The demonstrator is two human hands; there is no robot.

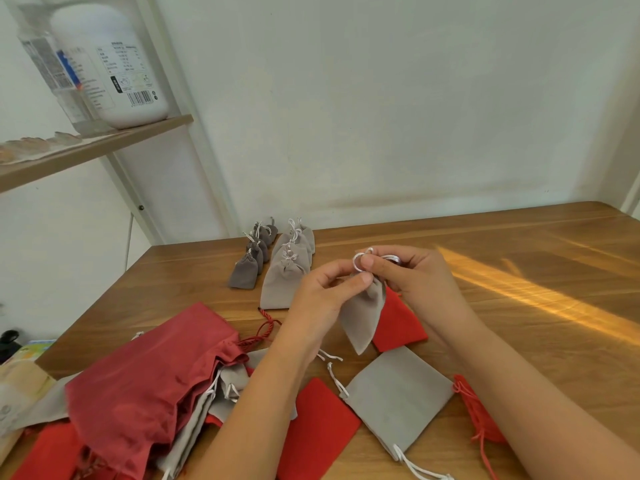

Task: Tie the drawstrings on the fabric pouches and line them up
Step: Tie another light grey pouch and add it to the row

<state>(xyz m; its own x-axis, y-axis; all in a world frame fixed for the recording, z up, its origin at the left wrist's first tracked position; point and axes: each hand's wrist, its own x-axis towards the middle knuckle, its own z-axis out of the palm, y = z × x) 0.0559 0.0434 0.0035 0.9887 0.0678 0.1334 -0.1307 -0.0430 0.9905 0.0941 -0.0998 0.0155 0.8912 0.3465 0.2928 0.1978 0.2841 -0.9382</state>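
Step in hand: knotting the drawstring on one light grey pouch (363, 317), held up just above the wooden table (519, 271), its neck already gathered. Left hand (322, 296) pinches the gathered neck between thumb and fingertips. Right hand (415, 282) pinches the white drawstring (360, 261), which forms a small loop by the thumb; the other fingers are curled. Cannot tell whether the knot has been pulled through.

Bright red pouch (398, 323) lies on the table just behind and below the held one, partly hidden by it. Two short rows of tied pouches stand at the far side: dark grey small pouches (252, 258) and, beside them, light grey tied pouches (287, 268).

Plenty appears left to do:
- flat grey pouch (398, 400), cords loose
- flat red pouch (322, 431)
- large dark red pouch (149, 375) on a heap at the near left

Next move, as I judge it: pass the cord end through the loop and pull snug while the left hand keeps the neck closed, then set the pouch at the near end of the light grey row. Cord is thin and slippery-looking, so the loop could slip open.
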